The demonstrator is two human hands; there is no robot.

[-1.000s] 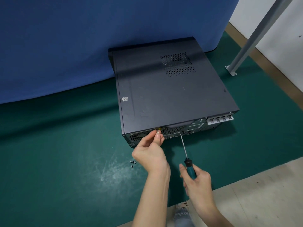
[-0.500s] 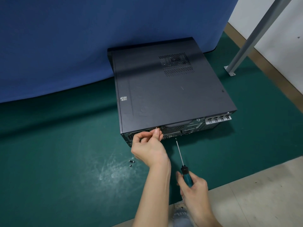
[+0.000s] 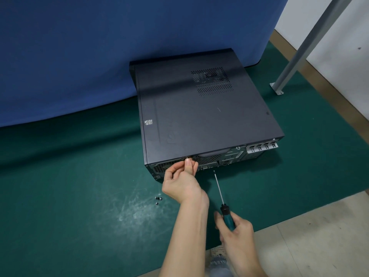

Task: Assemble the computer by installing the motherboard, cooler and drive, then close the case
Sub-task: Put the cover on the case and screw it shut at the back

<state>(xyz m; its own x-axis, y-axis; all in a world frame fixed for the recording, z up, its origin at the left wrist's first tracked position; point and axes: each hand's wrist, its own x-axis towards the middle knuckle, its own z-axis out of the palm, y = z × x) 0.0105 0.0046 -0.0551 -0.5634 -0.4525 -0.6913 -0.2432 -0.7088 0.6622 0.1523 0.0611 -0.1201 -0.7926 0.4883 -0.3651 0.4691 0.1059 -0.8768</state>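
The dark grey metal computer case (image 3: pixel 209 116) is laid flat and closed on the green mat (image 3: pixel 79 176), and a small silver screw (image 3: pixel 187 158) at its rear edge is pinched between thumb and forefinger of the left hand (image 3: pixel 180 179). If the screw is turned while tilted, it could be cross-threaded or dropped among the loose dark screws (image 3: pixel 158 199) nearby. The teal-handled screwdriver (image 3: pixel 225 209) is gripped in the curled right hand (image 3: pixel 237 236), its tip held just short of the rear panel and apart from the screw.
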